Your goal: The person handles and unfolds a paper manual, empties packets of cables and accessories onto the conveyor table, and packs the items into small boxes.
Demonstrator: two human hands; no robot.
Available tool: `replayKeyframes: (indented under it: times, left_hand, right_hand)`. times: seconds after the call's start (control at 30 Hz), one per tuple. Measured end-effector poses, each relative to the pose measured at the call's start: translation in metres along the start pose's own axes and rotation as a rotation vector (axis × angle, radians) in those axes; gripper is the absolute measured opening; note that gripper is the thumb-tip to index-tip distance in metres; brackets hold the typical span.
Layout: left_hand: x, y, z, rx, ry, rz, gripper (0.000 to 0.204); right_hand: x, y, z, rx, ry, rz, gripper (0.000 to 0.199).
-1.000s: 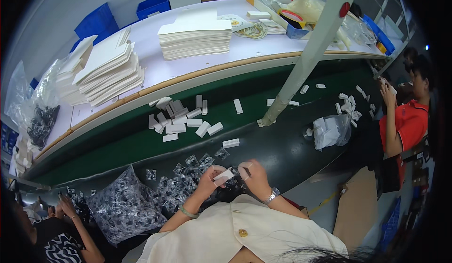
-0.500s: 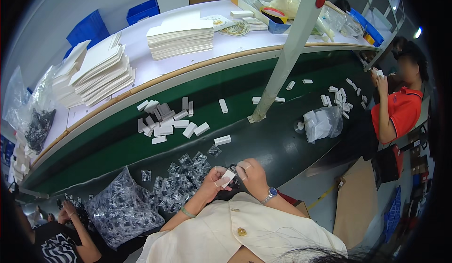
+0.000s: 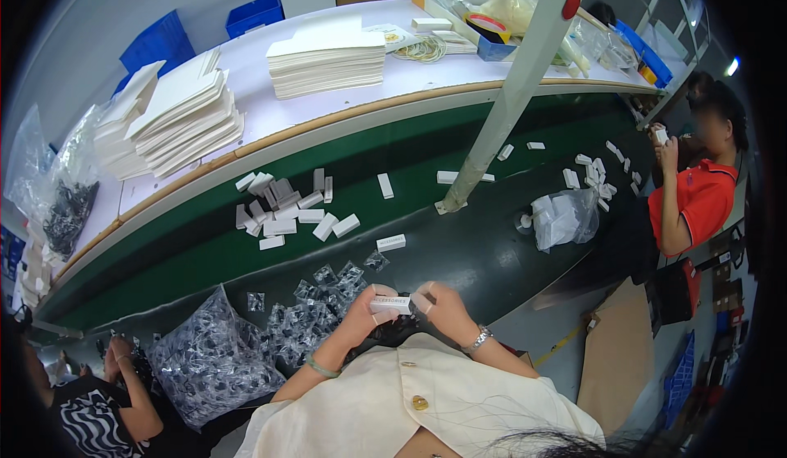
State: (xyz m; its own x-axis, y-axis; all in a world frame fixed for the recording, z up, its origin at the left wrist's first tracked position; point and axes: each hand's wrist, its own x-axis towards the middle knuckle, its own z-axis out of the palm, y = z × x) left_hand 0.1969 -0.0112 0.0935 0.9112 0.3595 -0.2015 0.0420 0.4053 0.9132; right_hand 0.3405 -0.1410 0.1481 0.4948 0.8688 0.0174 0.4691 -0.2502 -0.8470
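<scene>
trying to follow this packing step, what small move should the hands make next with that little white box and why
Probably set the small white box down on the green belt with the loose white boxes. Both the left hand and the right hand pinch it at its ends, and it looks closed, though the flaps are too small to be sure. The boxes on the belt look the same.

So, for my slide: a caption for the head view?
Both hands, left hand and right hand, hold a small white box over the belt.
</scene>
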Motion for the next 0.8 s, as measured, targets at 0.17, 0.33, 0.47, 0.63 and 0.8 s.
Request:
replayKeyframes:
  times: [0.17, 0.33, 0.47, 0.63, 0.8]
  left_hand:
    - [0.007, 0.011, 0.007, 0.16, 0.066, 0.08, 0.028]
    - [0.013, 0.015, 0.009, 0.288, 0.127, 0.056, 0.027]
    - [0.019, 0.014, 0.01, 0.449, 0.167, 0.137, 0.027]
    - [0.029, 0.011, 0.003, 0.439, 0.174, 0.155, 0.027]
    - [0.031, 0.018, 0.002, 0.06, 0.104, -0.069, 0.027]
  right_hand:
    - [0.005, 0.02, 0.03, 0.148, 0.122, 0.245, 0.019]
    - [0.015, 0.033, 0.041, 0.214, 0.237, 0.131, 0.029]
    - [0.019, 0.044, 0.05, 0.219, 0.237, 0.121, 0.03]
    - [0.031, 0.037, 0.052, 0.185, 0.311, -0.036, 0.029]
    - [0.037, 0.038, 0.039, 0.028, 0.201, -0.255, 0.029]
